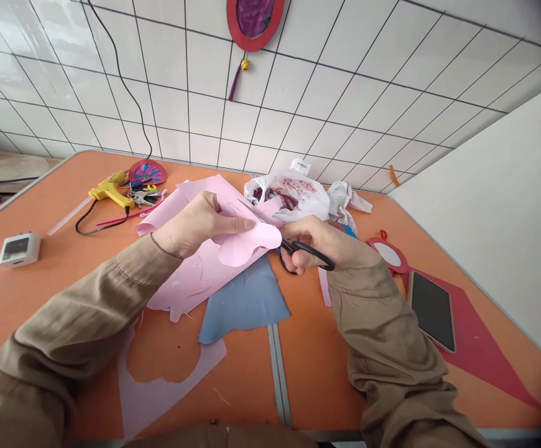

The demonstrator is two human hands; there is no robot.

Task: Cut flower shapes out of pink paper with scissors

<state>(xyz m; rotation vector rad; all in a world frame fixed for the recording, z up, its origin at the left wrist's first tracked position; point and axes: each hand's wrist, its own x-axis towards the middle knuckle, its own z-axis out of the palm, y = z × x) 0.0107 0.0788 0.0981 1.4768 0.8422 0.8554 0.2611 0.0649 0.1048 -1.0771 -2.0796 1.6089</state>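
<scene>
Head view: left hand [196, 224] pinches the pink paper [233, 239] above the table [28, 292], while right hand [319, 246], just beside it, grips black scissors [298, 249] cutting its edge.

My orange table [41, 274]: glue gun [110, 190] & keys [142, 196] far left, blue sheet [247, 302] mid, phone [433, 310] right.
</scene>
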